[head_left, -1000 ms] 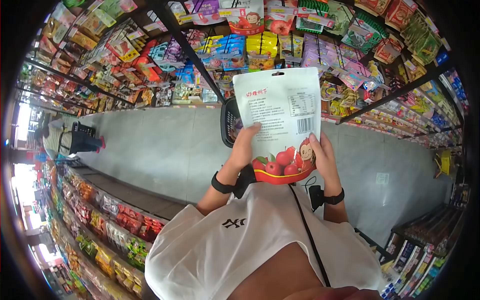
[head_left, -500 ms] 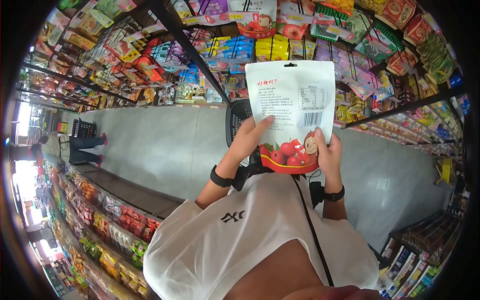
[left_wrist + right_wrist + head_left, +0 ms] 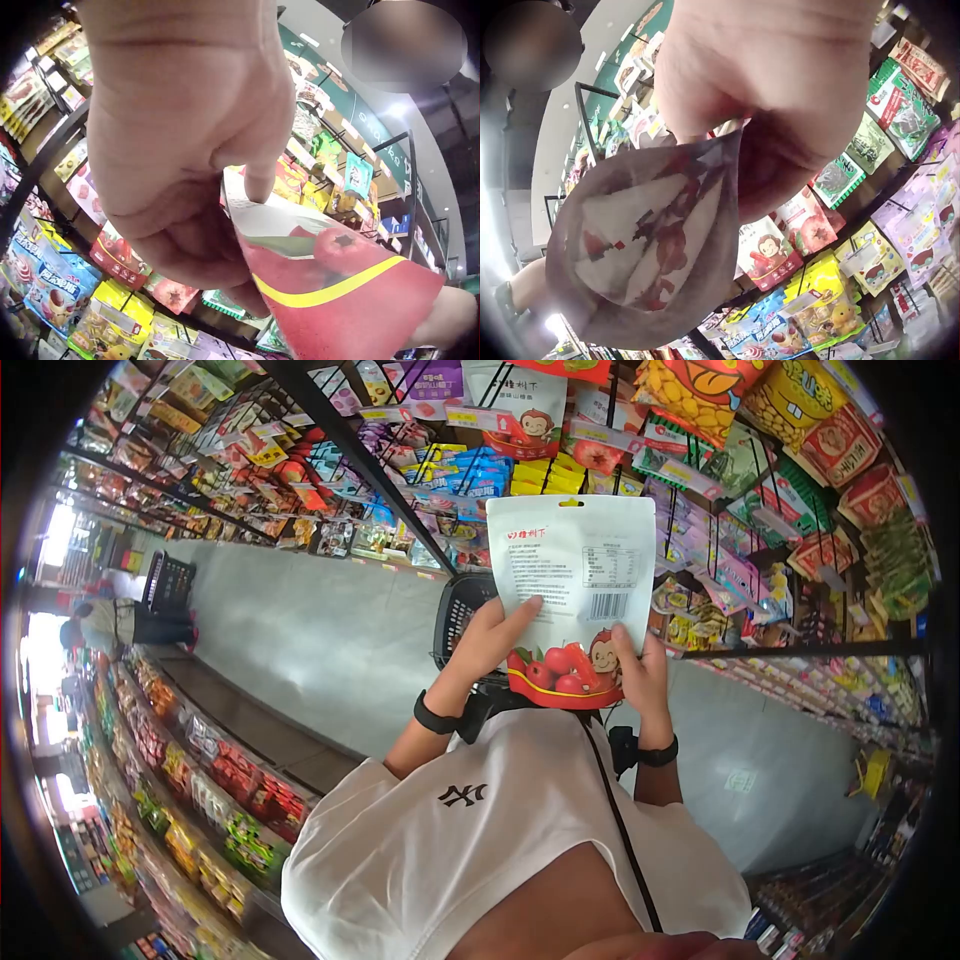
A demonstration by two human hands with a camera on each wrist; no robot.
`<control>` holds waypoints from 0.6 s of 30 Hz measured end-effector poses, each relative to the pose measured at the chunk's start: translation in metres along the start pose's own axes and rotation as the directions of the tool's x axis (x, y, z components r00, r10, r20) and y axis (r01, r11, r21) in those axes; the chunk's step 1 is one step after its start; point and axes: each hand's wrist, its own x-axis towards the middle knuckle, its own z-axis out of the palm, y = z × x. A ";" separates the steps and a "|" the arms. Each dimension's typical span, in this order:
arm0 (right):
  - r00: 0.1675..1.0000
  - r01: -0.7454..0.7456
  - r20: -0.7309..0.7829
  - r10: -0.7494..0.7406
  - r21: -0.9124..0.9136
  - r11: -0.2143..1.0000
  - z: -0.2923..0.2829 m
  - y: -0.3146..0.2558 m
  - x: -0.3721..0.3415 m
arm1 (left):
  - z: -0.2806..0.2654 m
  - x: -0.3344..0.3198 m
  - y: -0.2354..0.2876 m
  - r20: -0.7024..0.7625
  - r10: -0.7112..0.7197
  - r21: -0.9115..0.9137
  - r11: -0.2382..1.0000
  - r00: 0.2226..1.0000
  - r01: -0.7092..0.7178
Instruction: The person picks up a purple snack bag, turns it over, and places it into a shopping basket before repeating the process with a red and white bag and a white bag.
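A white snack pouch with red fruit and a monkey face printed along its bottom is held upright before the chest. Its printed back, with a barcode and a small table, faces the head camera. My left hand grips the left edge, thumb laid over the text. On the opposite edge, my right hand pinches the pouch near the barcode, thumb in front. The left wrist view shows the pouch's red lower part below the hand; the right wrist view shows its shaded bottom.
A black shopping basket is partly hidden behind my left hand. Racks of hanging snack bags stand ahead, and a low shelf of packets runs along the left. Another person is at far left, near a dark basket. Grey floor lies between.
The pouch shifted right and then slightly back left, with both hands still holding it. The head view has turned a little, showing more of the upper rack. The other person appears farther left.
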 end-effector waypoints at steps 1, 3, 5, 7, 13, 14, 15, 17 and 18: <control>1.000 0.004 0.014 -0.004 -0.007 1.000 -0.010 0.000 0.008 | 0.010 0.006 0.000 -0.005 -0.013 0.009 1.000 1.000 0.013; 0.997 0.054 0.055 -0.053 -0.033 0.998 -0.030 0.005 0.019 | 0.026 0.015 0.003 -0.013 -0.046 0.035 0.998 0.999 0.047; 0.993 0.058 0.109 -0.052 -0.055 0.997 -0.051 0.017 0.034 | 0.047 0.023 0.002 -0.064 -0.005 0.021 1.000 0.998 0.006; 0.985 -0.004 0.173 0.016 -0.067 0.998 -0.069 0.022 0.046 | 0.060 0.029 -0.002 -0.073 -0.013 0.042 0.999 0.997 0.016; 0.968 0.013 0.251 0.015 -0.109 0.994 -0.090 0.026 0.058 | 0.069 0.029 -0.012 -0.032 -0.070 0.116 0.990 0.997 0.073; 0.969 0.031 0.246 0.001 -0.127 0.991 -0.089 0.022 0.057 | 0.066 0.029 -0.017 -0.036 -0.083 0.142 0.986 0.996 0.087; 0.970 0.051 0.244 -0.014 -0.145 0.988 -0.087 0.019 0.055 | 0.065 0.026 -0.014 -0.042 -0.095 0.166 0.981 0.995 0.100; 0.970 0.042 0.243 -0.014 -0.110 0.993 -0.077 0.015 0.049 | 0.064 0.015 -0.005 -0.079 -0.045 0.187 0.981 0.996 0.059; 0.970 0.039 0.244 -0.015 -0.093 0.995 -0.072 0.013 0.047 | 0.063 0.009 0.000 -0.098 -0.019 0.197 0.980 0.995 0.038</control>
